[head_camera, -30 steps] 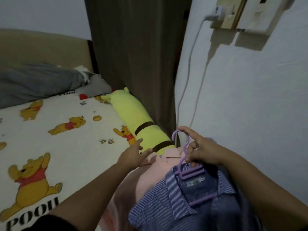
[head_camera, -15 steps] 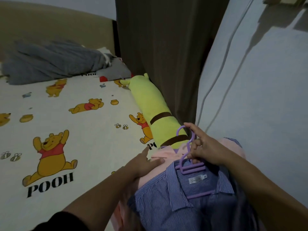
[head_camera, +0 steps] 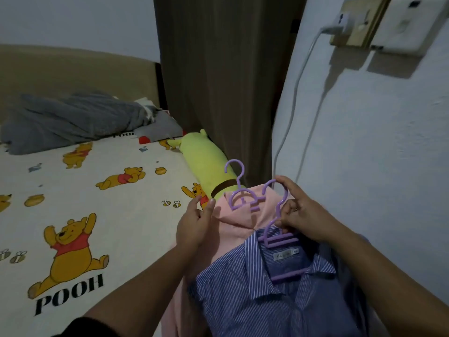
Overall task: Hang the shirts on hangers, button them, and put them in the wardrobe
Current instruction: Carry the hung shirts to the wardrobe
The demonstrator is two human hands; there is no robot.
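Note:
A blue striped shirt (head_camera: 245, 288) hangs on a purple hanger (head_camera: 279, 239) and lies over a pink shirt (head_camera: 233, 229) at the bed's right edge. My right hand (head_camera: 301, 215) pinches that hanger's neck just below its hook. The pink shirt carries its own purple hanger (head_camera: 239, 190), whose hook stands free above the collar. My left hand (head_camera: 194, 224) rests flat against the pink shirt's left shoulder, fingers straight.
A bed (head_camera: 80, 215) with a Pooh-print sheet fills the left. A yellow-green bolster (head_camera: 206, 164) lies along its right edge, a grey blanket (head_camera: 73, 120) at the head. A brown curtain (head_camera: 218, 81) hangs behind. A white wall (head_camera: 376, 166) with sockets and a cable is close on the right.
The pink shirt's hanger hook has come into view above the collar. My left hand slid from the collar top down to the pink shirt's left shoulder. My right hand keeps hold of the blue shirt's hanger.

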